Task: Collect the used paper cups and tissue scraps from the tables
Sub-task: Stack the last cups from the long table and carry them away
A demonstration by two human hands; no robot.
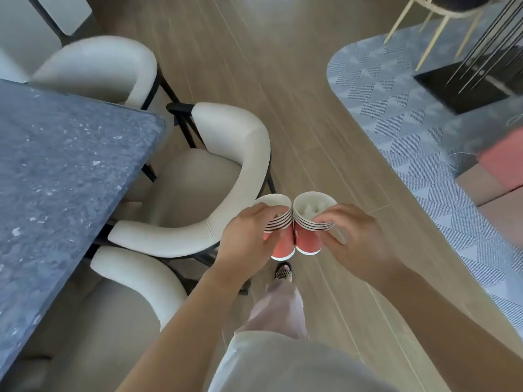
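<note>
2 cup stacks [283, 244] [309, 241], 3 chairs [96, 60] [243, 142] [135, 275], 1 tbl [70, 165].

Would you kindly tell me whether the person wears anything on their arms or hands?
The left hand and right hand are bare: no gloves, rings or watch show. Both forearms are bare too, with no sleeve in view.

Cups [307, 241] were coral red outside, with a white band at the base and white rims and interiors. Tissue [310, 210] was white. Table [70, 165] was dark blue-grey, speckled with pale flecks. Chairs [235, 154] were cream on black frames. Floor [283, 94] showed light brown wood grain. Rug [396, 108] was blue-grey, patterned in fine-striped triangles. Trousers [283, 306] were pale pinkish beige. Sandal [283, 271] was dark with a light pattern.
</note>
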